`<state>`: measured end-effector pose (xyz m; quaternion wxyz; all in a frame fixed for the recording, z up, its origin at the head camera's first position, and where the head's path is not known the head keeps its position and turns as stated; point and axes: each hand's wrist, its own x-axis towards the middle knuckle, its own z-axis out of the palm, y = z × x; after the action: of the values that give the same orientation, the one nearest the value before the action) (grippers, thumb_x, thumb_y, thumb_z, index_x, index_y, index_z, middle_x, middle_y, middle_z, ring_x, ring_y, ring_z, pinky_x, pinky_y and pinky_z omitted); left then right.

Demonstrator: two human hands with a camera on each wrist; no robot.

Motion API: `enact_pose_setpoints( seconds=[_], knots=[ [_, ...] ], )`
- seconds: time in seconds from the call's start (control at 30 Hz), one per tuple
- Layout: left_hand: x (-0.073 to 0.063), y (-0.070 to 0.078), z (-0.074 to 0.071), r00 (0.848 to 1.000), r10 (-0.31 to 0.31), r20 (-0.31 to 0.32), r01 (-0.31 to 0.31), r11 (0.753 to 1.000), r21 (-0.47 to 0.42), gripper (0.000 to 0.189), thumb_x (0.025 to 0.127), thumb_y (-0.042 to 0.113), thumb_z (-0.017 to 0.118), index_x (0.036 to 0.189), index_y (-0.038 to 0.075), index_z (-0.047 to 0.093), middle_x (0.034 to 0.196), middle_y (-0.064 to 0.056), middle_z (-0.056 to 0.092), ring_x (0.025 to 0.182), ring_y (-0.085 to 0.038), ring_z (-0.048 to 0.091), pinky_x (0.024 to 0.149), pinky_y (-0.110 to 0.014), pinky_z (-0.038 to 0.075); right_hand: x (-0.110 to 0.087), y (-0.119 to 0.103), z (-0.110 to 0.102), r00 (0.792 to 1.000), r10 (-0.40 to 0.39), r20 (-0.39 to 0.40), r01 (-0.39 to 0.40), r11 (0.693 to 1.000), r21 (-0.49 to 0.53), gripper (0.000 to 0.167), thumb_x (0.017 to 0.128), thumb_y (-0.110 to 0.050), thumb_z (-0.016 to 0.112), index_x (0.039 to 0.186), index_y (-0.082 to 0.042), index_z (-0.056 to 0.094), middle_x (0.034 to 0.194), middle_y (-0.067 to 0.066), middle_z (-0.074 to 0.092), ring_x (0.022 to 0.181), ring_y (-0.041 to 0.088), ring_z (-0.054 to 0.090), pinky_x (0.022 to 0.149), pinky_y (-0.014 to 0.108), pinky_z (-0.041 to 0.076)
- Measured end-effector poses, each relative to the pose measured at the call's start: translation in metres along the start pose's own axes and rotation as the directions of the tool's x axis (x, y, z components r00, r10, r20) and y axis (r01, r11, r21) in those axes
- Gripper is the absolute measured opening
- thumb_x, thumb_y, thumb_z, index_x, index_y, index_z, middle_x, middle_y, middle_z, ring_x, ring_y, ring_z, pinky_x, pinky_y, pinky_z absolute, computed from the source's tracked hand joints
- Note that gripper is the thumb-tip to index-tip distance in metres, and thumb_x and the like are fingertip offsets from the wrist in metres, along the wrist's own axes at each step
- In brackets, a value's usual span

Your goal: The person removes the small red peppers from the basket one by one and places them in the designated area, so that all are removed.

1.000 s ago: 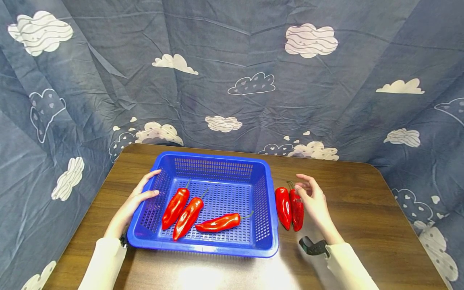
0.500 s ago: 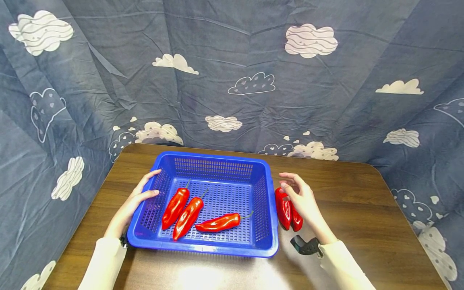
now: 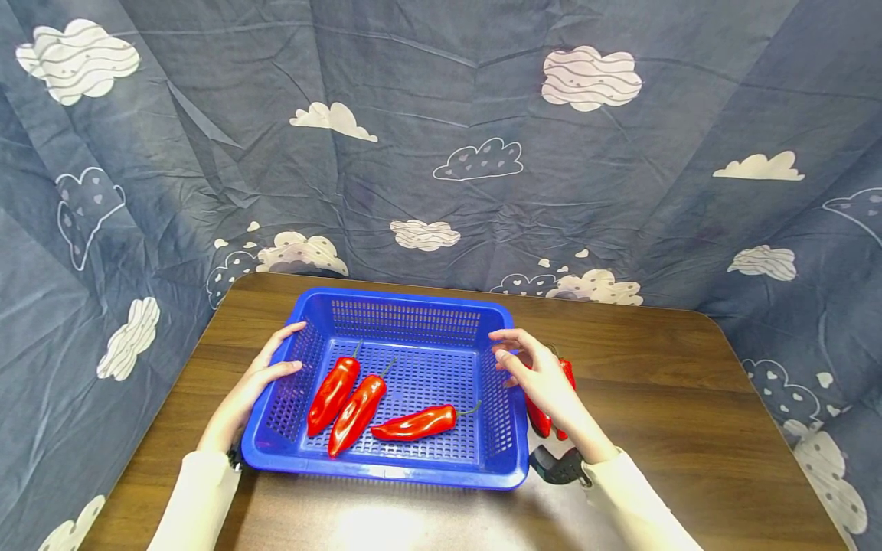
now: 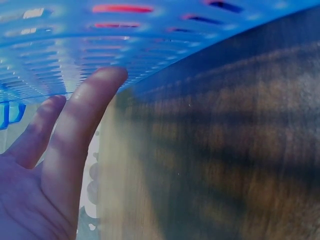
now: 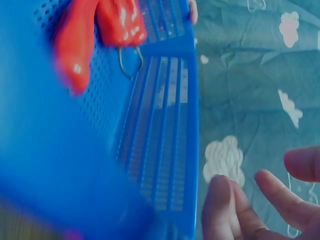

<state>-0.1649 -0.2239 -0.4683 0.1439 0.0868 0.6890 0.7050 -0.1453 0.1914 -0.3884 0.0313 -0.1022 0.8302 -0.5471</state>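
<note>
A blue perforated plastic basket (image 3: 386,476) stands on the table in the head view. Inside lie three shiny red peppers: one pepper (image 3: 334,396) and another pepper (image 3: 357,415) slant side by side at the left, a third pepper (image 3: 415,423) lies crosswise nearer the front. My left hand (image 3: 251,386) rests at the basket's left rim, its visible fingers straight. Over the right rim hovers my right hand (image 3: 540,379), fingers loosely bent and apart, holding nothing. Two more peppers lie on the table beneath it, partly hidden: a near pepper (image 3: 539,421) and a far pepper (image 3: 567,373).
The wooden table (image 3: 689,398) extends right of the basket. A dark cloth (image 3: 413,153) printed with clouds hangs behind and at both sides. A black wrist strap (image 3: 560,467) sticks out at the right wrist.
My right hand has moved left, from over the two loose peppers to the basket's right rim. Those peppers stay on the table. The left hand and basket hold still.
</note>
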Motion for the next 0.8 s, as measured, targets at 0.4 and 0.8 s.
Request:
enact_pose_setpoints(
  seconds=[0.4,0.8],
  knots=[
    [-0.001,-0.001,0.0,1.0,-0.022,-0.004,0.022,1.0,-0.007,0.059,0.099,0.012,0.045,0.151,0.026,0.022,0.145,-0.02,0.025,0.116,-0.035,0.045,0.085,-0.043,0.048,0.009,-0.008,0.035,0.989,0.03,0.145,-0.023,0.999,-0.046,0.023,0.094,-0.008,0.058,0.116,-0.006,0.061,0.106,0.012,0.063,0.09,0.035,0.062,0.065,0.042,0.055],
    [-0.001,0.0,0.0,1.0,-0.027,-0.008,0.027,1.0,0.012,0.058,0.099,0.014,0.045,0.151,0.027,0.022,0.146,-0.02,0.024,0.118,-0.035,0.043,0.085,-0.043,0.048,0.014,-0.007,0.055,0.94,0.089,0.33,-0.058,0.993,-0.105,0.024,0.094,-0.013,0.057,0.115,-0.002,0.061,0.1,0.021,0.063,0.084,0.035,0.063,0.06,0.043,0.055]
  ],
)
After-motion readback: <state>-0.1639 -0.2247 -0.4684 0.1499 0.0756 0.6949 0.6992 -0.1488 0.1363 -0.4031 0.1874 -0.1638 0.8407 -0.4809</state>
